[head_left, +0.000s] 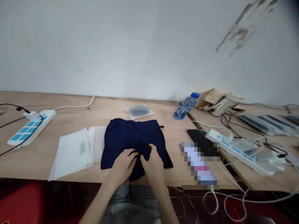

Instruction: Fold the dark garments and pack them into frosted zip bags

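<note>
A dark navy cloth (135,133) lies folded on the wooden table, its lower middle bunched and hanging toward the table's front edge. My left hand (123,165) rests on its lower part, fingers bent against the fabric. Just to the right, my right hand (153,161) touches the same bunched part, with thumb and forefinger apart. Whether either hand pinches fabric is hard to tell. A black edge of material shows under the cloth at its right side.
White plastic sheets or bags (72,152) lie left of the cloth, a small clear packet (139,111) behind it. A power strip (32,127) is at far left. Rightward are a bottle (185,107), a black phone-like object (202,141), a paper cup (225,104) and another power strip (240,152) with cables.
</note>
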`<state>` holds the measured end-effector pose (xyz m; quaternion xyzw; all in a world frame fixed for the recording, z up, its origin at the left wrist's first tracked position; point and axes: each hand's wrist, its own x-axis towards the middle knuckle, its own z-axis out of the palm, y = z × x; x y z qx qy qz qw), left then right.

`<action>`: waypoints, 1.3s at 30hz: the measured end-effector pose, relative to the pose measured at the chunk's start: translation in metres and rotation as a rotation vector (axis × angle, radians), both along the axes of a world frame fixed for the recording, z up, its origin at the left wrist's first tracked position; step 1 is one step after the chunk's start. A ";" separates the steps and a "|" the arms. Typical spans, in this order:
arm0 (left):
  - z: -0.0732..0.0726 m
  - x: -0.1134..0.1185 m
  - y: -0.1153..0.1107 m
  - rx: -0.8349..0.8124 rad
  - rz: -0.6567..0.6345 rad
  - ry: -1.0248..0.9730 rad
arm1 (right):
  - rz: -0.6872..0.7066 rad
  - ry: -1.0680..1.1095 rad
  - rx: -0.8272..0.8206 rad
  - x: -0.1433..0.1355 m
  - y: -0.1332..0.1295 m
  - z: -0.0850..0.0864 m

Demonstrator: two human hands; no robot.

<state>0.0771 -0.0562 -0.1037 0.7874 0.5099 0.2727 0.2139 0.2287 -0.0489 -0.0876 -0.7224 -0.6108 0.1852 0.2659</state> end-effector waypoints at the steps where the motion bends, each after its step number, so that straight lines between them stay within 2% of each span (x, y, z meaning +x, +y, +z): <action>1: 0.002 0.000 0.001 -0.031 0.007 -0.052 | 0.028 -0.005 0.085 -0.006 -0.004 -0.003; 4: 0.008 -0.006 0.009 -0.183 0.088 -0.258 | 0.171 -0.010 0.316 -0.018 -0.018 -0.014; 7: 0.011 -0.013 0.018 -0.340 0.217 -0.479 | 0.277 -0.004 0.436 -0.026 -0.036 -0.023; 9: 0.010 -0.016 0.023 -0.352 0.282 -0.539 | 0.327 0.003 0.486 -0.030 -0.046 -0.028; 13: 0.001 -0.018 0.028 -0.244 0.374 -0.483 | 0.425 0.031 0.543 -0.030 -0.058 -0.036; 17: -0.012 -0.018 0.028 -0.130 0.404 -0.484 | 0.496 0.046 0.502 -0.026 -0.062 -0.041; 19: -0.017 -0.019 0.028 0.009 0.431 -0.432 | 0.543 0.048 0.444 -0.025 -0.065 -0.039; 22: -0.019 -0.019 0.027 0.244 0.432 -0.201 | 0.599 0.086 0.370 -0.025 -0.068 -0.034; 24: -0.017 -0.018 0.027 0.306 0.360 -0.007 | 0.533 0.156 0.346 -0.024 -0.065 -0.031; 26: -0.014 -0.018 0.027 0.291 0.255 0.135 | 0.365 0.199 0.337 -0.020 -0.056 -0.030; 29: -0.008 -0.019 0.026 0.225 0.157 0.210 | 0.149 0.158 0.256 -0.015 -0.037 -0.028; 32: -0.002 -0.022 0.022 0.173 0.121 0.217 | 0.138 0.118 0.129 -0.015 -0.021 -0.024; 36: 0.004 -0.032 0.005 0.134 0.102 0.176 | 0.199 -0.012 0.092 -0.026 -0.013 -0.021; 39: 0.006 -0.049 -0.010 0.143 0.225 0.076 | 0.221 -0.101 0.075 -0.035 -0.013 -0.019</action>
